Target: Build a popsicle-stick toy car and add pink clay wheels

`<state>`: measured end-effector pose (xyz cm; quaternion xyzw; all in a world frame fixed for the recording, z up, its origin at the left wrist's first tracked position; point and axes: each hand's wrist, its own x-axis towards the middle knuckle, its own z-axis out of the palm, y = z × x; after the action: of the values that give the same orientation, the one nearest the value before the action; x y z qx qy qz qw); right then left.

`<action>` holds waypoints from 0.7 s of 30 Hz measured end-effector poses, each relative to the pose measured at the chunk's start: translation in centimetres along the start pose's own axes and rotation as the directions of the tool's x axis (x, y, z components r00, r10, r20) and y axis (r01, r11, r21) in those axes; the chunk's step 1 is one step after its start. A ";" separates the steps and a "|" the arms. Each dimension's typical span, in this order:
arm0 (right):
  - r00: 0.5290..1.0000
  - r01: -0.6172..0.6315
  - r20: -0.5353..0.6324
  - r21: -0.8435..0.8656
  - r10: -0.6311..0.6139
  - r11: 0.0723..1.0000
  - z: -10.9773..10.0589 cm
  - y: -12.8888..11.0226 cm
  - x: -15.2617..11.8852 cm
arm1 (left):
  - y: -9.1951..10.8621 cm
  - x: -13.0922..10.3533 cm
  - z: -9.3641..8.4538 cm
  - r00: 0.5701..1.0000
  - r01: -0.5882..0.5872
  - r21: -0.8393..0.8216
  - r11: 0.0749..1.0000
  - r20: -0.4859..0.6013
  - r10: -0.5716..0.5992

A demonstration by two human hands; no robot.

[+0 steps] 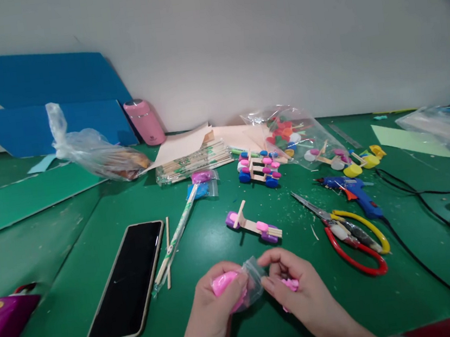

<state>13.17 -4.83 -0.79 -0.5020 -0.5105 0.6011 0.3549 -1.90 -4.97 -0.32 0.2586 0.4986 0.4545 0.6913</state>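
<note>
Pink clay (223, 282) in a bag (256, 279) sat pinched in the left hand (212, 308), while the right hand (302, 302) curled its fingers round pink pieces (291, 284), thumb near the bag's edge.

Ok, the phone (124, 282) is totally gleaming at me, smooth glossy black screen. Around it the green tabletop (201, 242) is looking smooth with a soft shine. Just right of the phone, a thin wooden stick (168, 252) is looking plain and matt. Further to its right, a small clear plastic bag (256, 276) is looking crinkly and catching light, while the scissors (311, 206) well over that way are showing greyish metal blades. Way beyond the phone, the pink flask (146, 124) is rocking a smooth satin finish, and pale paper (177, 148) is looking matt.
</note>
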 end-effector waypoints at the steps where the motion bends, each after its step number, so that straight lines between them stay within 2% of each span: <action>1: 1.000 0.000 0.026 0.003 -0.001 1.000 -0.1 0.0 0.1 | 0.1 -0.1 0.0 1.000 0.005 0.019 1.000 0.000 -0.005; 4: 0.997 0.002 0.081 -0.011 -0.001 1.000 -0.3 -0.1 0.3 | 0.3 -0.2 0.1 0.999 0.026 0.067 0.997 0.025 -0.028; 6: 0.999 0.006 0.044 -0.018 -0.005 1.000 -0.2 -0.3 0.5 | 0.3 -0.3 0.3 0.999 0.027 0.069 0.997 0.028 -0.029; 9: 1.000 -0.005 -0.031 -0.003 0.005 1.000 0.1 -0.6 0.7 | -0.1 -0.3 0.3 0.999 0.020 0.024 1.000 -0.034 -0.020; 13: 0.998 -0.024 -0.051 0.007 0.024 1.000 0.1 -0.5 0.8 | 0.0 -0.2 -0.1 0.996 -0.008 0.055 0.998 -0.084 0.013; 16: 1.000 0.017 -0.023 -0.069 -0.018 0.997 -0.3 -0.7 0.9 | 1.0 0.0 -0.5 0.998 -0.057 0.268 0.962 0.044 0.047; 18: 0.998 0.063 0.008 -0.149 -0.063 0.987 -0.5 -1.0 0.9 | 1.9 0.2 -0.6 0.987 -0.116 0.444 0.889 0.150 0.054; 21: 0.989 0.150 0.053 -0.260 -0.141 0.954 -0.2 -1.6 0.9 | 2.6 0.4 -0.5 0.966 -0.209 0.574 0.792 0.248 0.075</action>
<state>13.05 -3.54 0.50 -0.4955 -0.6275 0.5084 0.3198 -3.26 -3.44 1.44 0.5462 0.5184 0.2958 0.5878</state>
